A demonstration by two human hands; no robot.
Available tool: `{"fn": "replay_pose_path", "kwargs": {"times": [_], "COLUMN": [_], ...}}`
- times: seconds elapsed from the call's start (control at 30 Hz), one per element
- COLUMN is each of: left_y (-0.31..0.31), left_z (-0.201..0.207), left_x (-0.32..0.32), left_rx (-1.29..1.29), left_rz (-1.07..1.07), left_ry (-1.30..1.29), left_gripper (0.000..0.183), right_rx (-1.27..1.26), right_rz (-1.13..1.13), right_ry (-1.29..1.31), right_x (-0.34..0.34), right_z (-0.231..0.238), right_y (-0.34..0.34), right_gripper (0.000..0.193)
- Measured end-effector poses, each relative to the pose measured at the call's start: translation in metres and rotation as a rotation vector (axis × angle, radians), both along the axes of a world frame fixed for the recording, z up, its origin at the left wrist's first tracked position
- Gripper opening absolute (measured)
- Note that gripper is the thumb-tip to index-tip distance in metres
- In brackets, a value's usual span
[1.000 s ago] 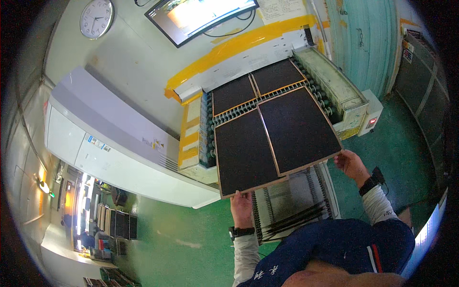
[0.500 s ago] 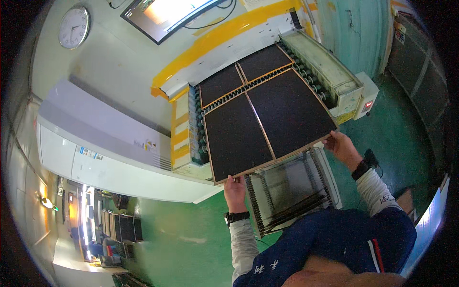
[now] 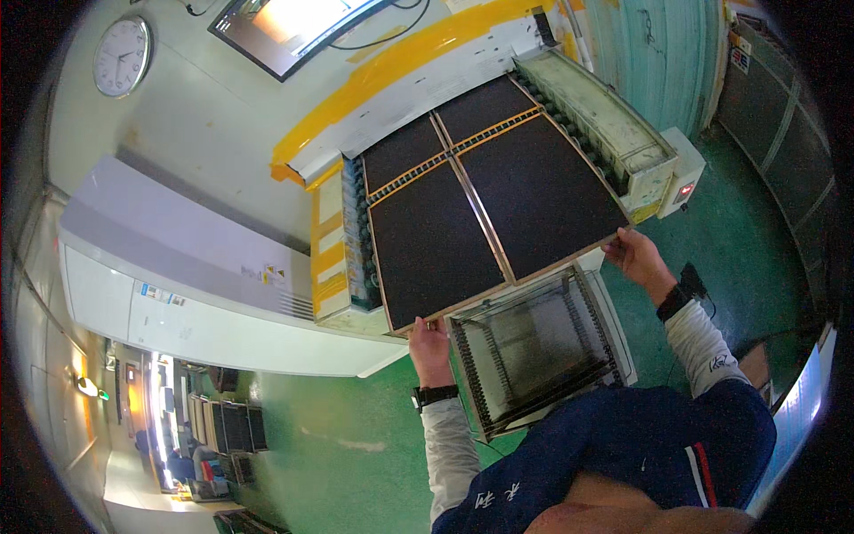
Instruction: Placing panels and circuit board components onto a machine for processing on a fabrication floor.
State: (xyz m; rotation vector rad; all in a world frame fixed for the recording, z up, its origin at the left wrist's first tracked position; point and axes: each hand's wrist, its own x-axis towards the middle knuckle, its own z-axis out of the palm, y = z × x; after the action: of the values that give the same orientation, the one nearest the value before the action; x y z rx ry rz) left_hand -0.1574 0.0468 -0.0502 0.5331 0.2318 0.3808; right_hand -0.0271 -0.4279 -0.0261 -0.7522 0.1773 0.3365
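Two flat dark panels with copper-coloured edges lie side by side, the left panel (image 3: 436, 254) and the right panel (image 3: 544, 191). Their far ends rest on a machine's roller conveyor (image 3: 360, 240), while the near edges overhang it. My left hand (image 3: 431, 351) is closed on the left panel's near edge by its outer corner. At the right panel's outer near corner, my right hand (image 3: 639, 262) pinches the edge, its fingertips partly hidden beneath. Beyond a narrow strip of rollers lie two more dark panels, a far left panel (image 3: 405, 156) and a far right panel (image 3: 487, 109).
Below the panels stands a slotted rack (image 3: 538, 351), close to my body. A long white cabinet (image 3: 222, 329) runs along the left. A pale green side housing (image 3: 605, 120) with a control box (image 3: 683, 178) borders the conveyor's right. Dark mesh panels (image 3: 783, 133) stand far right.
Both hands have pushed the two near panels farther onto the conveyor. The strip of rollers between them and the far panels has narrowed, and more of the rack shows. The view has shifted slightly.
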Motion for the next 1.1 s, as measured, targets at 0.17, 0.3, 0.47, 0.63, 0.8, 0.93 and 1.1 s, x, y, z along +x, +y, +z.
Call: {"fn": "replay_pose_path", "kwargs": {"times": [0.17,0.3,0.47,0.63,0.8,0.93,1.1], "left_y": [-0.005,0.002,0.006,0.018,0.018,0.015,0.024], "left_z": [0.018,0.012,0.004,-0.009,-0.008,0.002,-0.005], "left_x": [0.009,0.015,0.02,0.024,0.027,0.033,0.035], "left_rx": [-0.018,0.019,0.022,0.015,0.084,0.134,0.133], "left_rz": [0.034,0.032,0.031,0.007,0.014,0.007,0.011], "left_ry": [0.054,0.059,0.084,0.091,0.077,0.119,0.099], "left_gripper": [0.011,0.012,0.014,0.025,0.024,0.025,0.031], "right_rx": [-0.013,-0.03,-0.042,-0.077,-0.057,-0.052,-0.048], "right_rz": [-0.006,0.006,-0.017,0.0,0.003,-0.031,-0.018], "right_ry": [0.061,0.016,0.024,0.036,-0.006,0.036,0.028], "right_x": [0.006,0.017,0.022,0.026,0.031,0.032,0.037], "right_z": [0.01,0.002,0.004,0.002,-0.006,-0.006,-0.01], "right_y": [0.003,0.002,0.006,0.006,0.006,0.008,0.007], "right_gripper": [0.015,0.016,0.018,0.019,0.016,0.016,0.017]}}
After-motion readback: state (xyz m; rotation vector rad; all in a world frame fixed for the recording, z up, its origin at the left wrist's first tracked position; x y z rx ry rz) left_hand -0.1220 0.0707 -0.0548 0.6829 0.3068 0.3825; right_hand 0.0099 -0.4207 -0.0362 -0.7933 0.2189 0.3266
